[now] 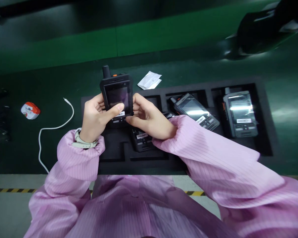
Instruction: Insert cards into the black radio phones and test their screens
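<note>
Both hands hold a black handheld radio (pixel 117 94) with a stubby antenna, an orange button on top and a dark screen facing me. My left hand (pixel 95 114) wraps its left side, the thumb lying across the lower screen by a white label. At the lower right edge, my right hand (pixel 151 119) grips it with thumb and fingers. Below them lies a black foam tray (pixel 111 142) with cut-out compartments. Another radio (pixel 142 140) lies in it, partly hidden by my right hand and sleeve. A tilted radio (pixel 195 110) and an upright grey-framed one (pixel 241 114) are farther right.
A folded white packet (pixel 149 80) lies behind the tray. On the left, a white cable (pixel 57 127) curves over the green table near an orange-and-white round object (pixel 30 110). Dark cables (pixel 0 115) lie at the far left. A blurred black object (pixel 258 31) juts in at upper right.
</note>
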A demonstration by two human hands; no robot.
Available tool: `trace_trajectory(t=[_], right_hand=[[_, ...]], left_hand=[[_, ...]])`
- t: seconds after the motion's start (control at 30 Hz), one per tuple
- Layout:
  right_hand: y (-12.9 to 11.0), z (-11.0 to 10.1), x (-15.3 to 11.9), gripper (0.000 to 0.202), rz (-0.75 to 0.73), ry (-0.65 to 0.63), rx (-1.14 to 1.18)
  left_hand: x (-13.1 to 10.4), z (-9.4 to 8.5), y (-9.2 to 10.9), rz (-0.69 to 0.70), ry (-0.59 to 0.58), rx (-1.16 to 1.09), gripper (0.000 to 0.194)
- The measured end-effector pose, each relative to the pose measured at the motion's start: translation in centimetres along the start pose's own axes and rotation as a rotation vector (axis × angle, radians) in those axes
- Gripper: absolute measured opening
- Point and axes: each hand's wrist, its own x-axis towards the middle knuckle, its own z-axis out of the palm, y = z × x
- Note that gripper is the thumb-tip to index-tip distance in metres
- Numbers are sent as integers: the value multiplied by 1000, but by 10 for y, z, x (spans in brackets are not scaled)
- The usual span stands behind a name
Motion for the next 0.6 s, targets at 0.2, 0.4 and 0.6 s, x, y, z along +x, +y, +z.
trace_trajectory(t=[0.2, 0.4, 0.6], right_hand=[[0, 0, 0, 34, -1, 16, 21], [1, 0, 0, 39, 8, 17, 7], [3, 0, 0, 42, -10, 22, 7]], left_hand=[[0, 1, 2, -8, -2, -18, 30], [0, 0, 2, -40, 12, 4, 34], [0, -1, 1, -49, 13, 20, 36]])
